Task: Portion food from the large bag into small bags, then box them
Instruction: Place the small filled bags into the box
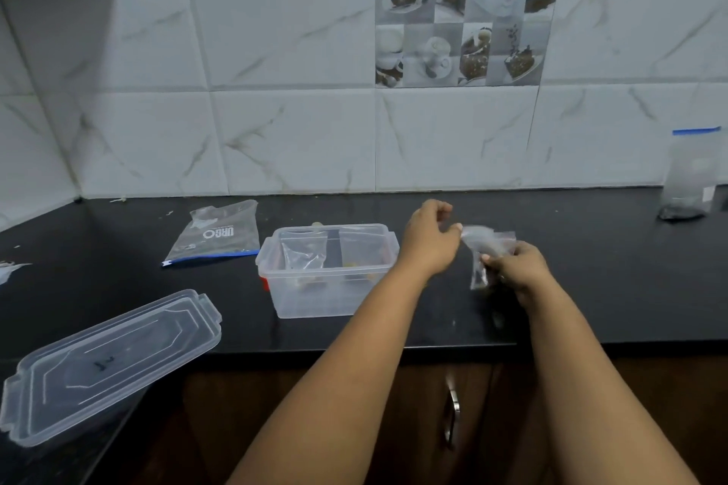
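Both hands (429, 238) (518, 268) pinching small bag (486, 248) above counter (591, 268)

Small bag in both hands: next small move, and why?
Probably carry the small bag left and drop it into the open box. Both the left hand and right hand pinch it just right of the box, which already holds small bags.

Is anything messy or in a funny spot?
A little. The lid hangs over the counter's front edge at the left, and pale crumbs lie by the wall. Nothing looks spilled or broken.
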